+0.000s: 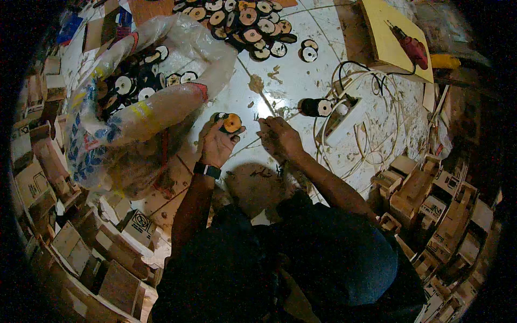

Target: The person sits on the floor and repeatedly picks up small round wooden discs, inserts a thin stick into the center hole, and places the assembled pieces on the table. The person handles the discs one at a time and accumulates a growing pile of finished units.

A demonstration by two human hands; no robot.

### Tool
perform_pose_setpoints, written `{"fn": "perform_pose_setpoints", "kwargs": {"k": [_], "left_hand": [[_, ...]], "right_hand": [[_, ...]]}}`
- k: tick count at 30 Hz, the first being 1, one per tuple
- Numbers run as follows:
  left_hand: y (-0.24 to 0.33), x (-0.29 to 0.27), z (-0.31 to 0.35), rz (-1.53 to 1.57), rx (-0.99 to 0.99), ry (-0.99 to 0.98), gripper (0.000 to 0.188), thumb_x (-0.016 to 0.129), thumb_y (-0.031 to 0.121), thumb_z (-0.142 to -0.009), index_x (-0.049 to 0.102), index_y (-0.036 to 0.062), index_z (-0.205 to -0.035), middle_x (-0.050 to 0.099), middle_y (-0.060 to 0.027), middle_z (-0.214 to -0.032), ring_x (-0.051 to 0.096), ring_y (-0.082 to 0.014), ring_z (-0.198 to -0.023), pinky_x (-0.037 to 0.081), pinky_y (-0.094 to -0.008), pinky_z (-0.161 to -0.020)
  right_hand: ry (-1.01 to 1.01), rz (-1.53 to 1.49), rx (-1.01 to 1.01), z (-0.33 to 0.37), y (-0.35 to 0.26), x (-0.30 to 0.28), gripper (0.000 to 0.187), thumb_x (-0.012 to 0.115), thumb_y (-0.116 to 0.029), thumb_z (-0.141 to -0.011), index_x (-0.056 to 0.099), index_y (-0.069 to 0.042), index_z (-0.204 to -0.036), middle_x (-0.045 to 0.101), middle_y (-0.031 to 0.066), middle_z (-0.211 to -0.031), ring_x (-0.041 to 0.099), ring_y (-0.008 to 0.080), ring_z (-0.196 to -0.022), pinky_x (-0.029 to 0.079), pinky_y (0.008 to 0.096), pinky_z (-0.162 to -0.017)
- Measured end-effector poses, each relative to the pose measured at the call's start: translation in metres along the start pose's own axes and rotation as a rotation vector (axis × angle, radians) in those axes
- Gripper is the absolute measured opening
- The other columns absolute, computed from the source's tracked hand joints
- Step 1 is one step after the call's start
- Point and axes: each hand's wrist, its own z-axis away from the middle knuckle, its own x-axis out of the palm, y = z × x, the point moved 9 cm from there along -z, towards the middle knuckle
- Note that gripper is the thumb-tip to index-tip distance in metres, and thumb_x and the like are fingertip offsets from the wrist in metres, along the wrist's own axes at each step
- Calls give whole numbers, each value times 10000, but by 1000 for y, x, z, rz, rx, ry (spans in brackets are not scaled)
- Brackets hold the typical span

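Observation:
My left hand (214,146), with a dark watch at the wrist, grips a round black-edged disc (232,123). The disc's orange-tan face is turned up and has a small hole at its centre. Just to the right, my right hand (281,139) is closed in a pinch over the floor. Something small and dark may show at its fingertips, too small to name. A large clear plastic bag (140,121) with coloured print stands left of my hands, holding several similar discs (125,85). Right of my hands, a short stack of black discs (315,107) lies on its side.
A heap of discs (247,16) covers the far floor, with a few loose ones (309,54) beside it. A red drill (413,51) rests on a yellow-topped box (385,27). Coiled cable (371,156) surrounds a white power strip (344,123). Cardboard boxes (431,210) crowd both sides.

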Motion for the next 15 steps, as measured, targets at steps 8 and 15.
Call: {"fn": "perform_pose_setpoints", "kwargs": {"k": [8, 15], "left_hand": [[-4, 7, 6, 40, -82, -60, 303, 567, 327, -866, 526, 148, -1107, 578, -87, -1124, 561, -327, -1009, 387, -348, -758], [-10, 4, 8, 173, -122, -65, 318, 549, 309, -877, 549, 119, -1132, 590, -154, -1115, 580, -335, -999, 509, -376, -667]], "right_hand": [[33, 128, 145, -49, 11, 18, 411, 575, -130, -811, 455, -76, -1200, 549, 191, -1012, 591, 370, -833, 503, 415, -663], [207, -20, 18, -47, 11, 4, 180, 523, -99, -812, 585, -45, -973, 582, 191, -918, 589, 363, -810, 482, 452, -662]]}}
